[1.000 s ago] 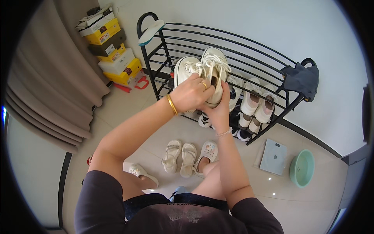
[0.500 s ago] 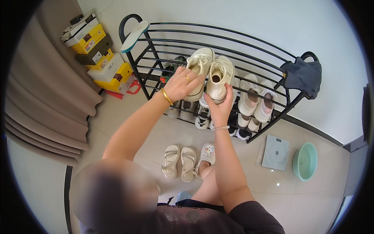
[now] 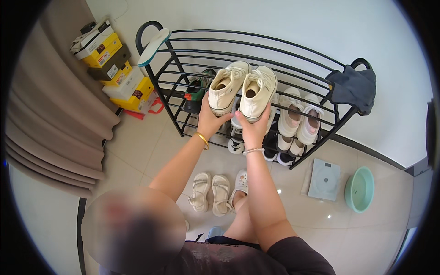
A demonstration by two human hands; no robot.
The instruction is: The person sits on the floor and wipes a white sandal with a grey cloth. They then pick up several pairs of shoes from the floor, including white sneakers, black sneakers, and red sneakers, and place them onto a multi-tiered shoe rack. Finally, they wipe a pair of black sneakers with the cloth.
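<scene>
Head | hands [image 3: 210,122] cup round-toed cream shoes [image 3: 253,105] | black tubular rack [image 3: 163,100]

left off-white sneaker [image 3: 224,93] | right off-white sneaker [image 3: 258,98] | both laced | side by side | toes away | over black rack [image 3: 163,100]

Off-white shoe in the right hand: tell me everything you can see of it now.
The off-white shoe has white laces over its front, an open collar showing a brownish inside, and a dark line along its sole edge. Its upper looks smooth, though the material is unclear. Its toe points away from the person, heel nearest. The right hand grips the heel end. It is beside its mate, over the black rack's upper bars; whether it rests on them is unclear.
</scene>
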